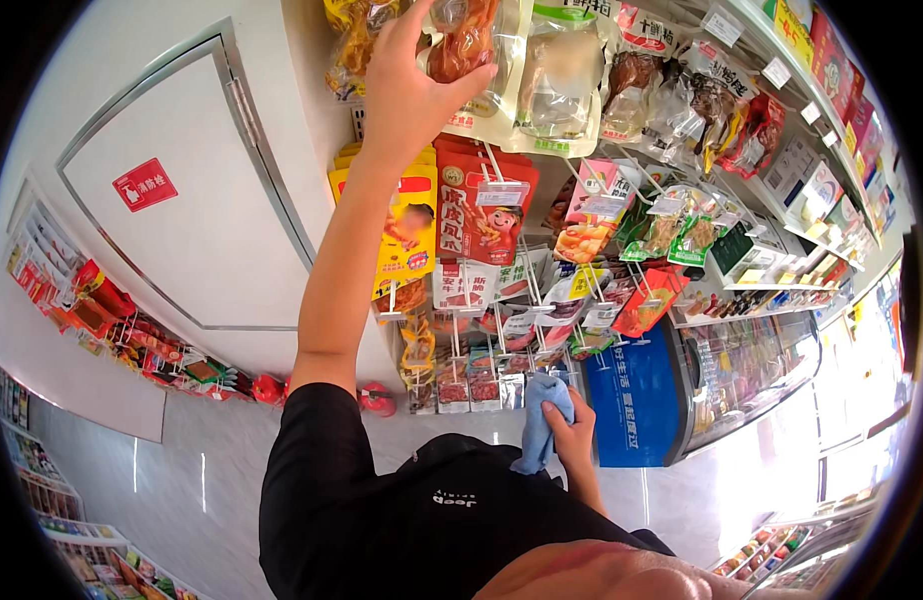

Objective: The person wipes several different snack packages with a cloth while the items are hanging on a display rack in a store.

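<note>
My left hand (pixel 424 82) is raised at the top of the view, with thumb and fingers spread around a clear-fronted bag of reddish-brown packaged meat (pixel 461 45); the fingertips are partly cut off by the picture's edge. To its right hang a cream bag with a green band (pixel 559 82) and darker meat packs (pixel 632 90). A yellow snack pouch (pixel 405 240) and a red snack pouch (pixel 480 210) hang below on hooks. Near my chest, my right hand (pixel 572 427) is closed on a folded blue cloth (pixel 542 424), held low before the lower racks.
White hooks with price tags (pixel 503 193) jut out from the rack. A white wall cabinet door (pixel 184 180) stands at the left. At the right are shelves (pixel 776 285) and a blue-sided display cooler (pixel 634 405). A red object (pixel 377 400) sits low by the wall.
</note>
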A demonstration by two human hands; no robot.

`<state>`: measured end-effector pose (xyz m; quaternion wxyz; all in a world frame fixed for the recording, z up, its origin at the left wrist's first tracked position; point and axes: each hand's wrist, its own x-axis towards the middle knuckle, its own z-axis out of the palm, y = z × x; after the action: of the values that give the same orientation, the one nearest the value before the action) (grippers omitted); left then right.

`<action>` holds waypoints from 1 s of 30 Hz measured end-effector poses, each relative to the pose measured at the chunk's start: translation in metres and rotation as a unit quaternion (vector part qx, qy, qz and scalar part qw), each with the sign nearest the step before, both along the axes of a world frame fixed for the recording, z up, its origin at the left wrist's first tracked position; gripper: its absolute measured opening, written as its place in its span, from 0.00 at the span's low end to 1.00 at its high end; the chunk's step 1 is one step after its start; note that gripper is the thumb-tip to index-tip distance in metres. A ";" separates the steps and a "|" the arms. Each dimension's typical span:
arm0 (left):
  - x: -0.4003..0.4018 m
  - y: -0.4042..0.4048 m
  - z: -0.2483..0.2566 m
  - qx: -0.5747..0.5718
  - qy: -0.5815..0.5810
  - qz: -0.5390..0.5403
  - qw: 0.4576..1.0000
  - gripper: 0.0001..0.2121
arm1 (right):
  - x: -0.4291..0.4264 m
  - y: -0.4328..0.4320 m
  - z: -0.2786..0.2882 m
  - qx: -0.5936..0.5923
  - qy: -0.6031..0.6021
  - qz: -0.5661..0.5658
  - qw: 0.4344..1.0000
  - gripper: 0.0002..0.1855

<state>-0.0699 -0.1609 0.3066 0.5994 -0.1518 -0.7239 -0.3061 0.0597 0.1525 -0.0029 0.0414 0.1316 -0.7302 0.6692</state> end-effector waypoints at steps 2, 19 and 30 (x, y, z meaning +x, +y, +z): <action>0.001 -0.001 0.002 -0.015 0.009 0.007 1.000 0.37 | 0.009 -0.006 0.002 0.003 -0.002 -0.008 1.000 0.09; -0.051 -0.031 -0.001 -0.066 0.011 0.046 0.997 0.35 | 0.028 -0.020 0.002 0.066 0.001 0.012 0.998 0.10; -0.055 -0.008 -0.017 -0.069 0.063 0.184 0.978 0.38 | 0.035 -0.005 -0.017 0.065 0.017 -0.006 0.998 0.10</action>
<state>-0.1245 -0.1692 0.2894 0.6781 -0.0757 -0.7194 -0.1299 0.0942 0.1476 -0.0202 0.0496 0.1409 -0.7722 0.6176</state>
